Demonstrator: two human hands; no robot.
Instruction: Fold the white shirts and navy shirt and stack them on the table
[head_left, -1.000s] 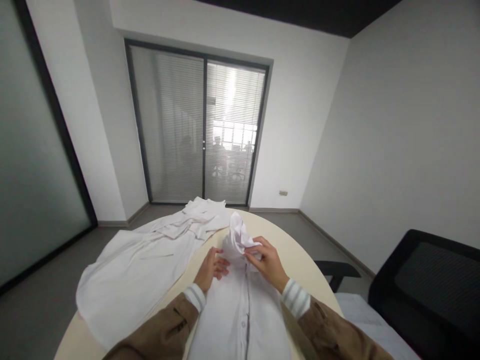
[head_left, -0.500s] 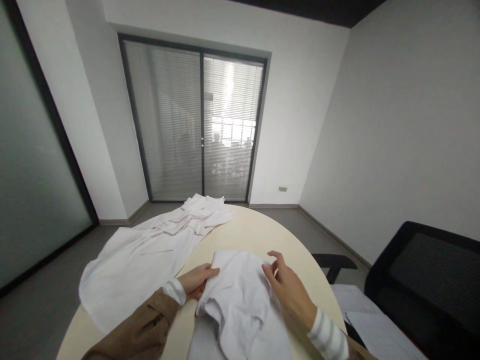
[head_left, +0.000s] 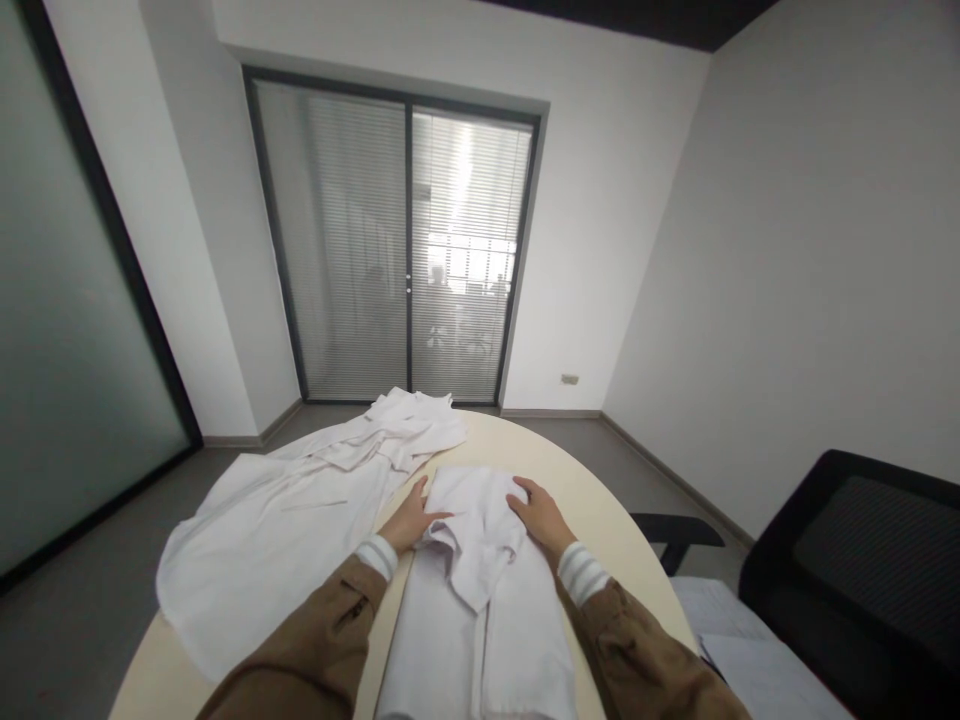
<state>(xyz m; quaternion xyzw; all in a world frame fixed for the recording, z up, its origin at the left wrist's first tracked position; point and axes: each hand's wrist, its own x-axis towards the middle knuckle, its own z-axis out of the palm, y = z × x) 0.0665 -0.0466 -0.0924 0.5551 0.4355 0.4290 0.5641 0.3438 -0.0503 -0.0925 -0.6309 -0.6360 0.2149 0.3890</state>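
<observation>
A white shirt (head_left: 517, 620), folded into a long narrow shape, lies on the table in front of me. Its far part is doubled over, with a loose, crumpled flap on top. At the left edge of the fold is my left hand (head_left: 406, 516), its thumb stretched over the cloth and a finger pointing up along the side. My right hand (head_left: 544, 517) rests on the opposite edge, thumb and forefinger apart on the fabric. The undersides of both hands are hidden. Left of the folded one, another white shirt (head_left: 277, 540) is spread out, bunched at its far end.
The round, cream table (head_left: 592, 490) carries both shirts. To the right stand a black mesh chair (head_left: 862, 570) and white papers (head_left: 757, 650) below the table's edge. A glass door with blinds (head_left: 337, 260) is at the back.
Both hands have moved forward with the upper part of the folded shirt, which now lies flatter and straighter. My right hand has come down onto its edge; the left has loosened its pinch.
</observation>
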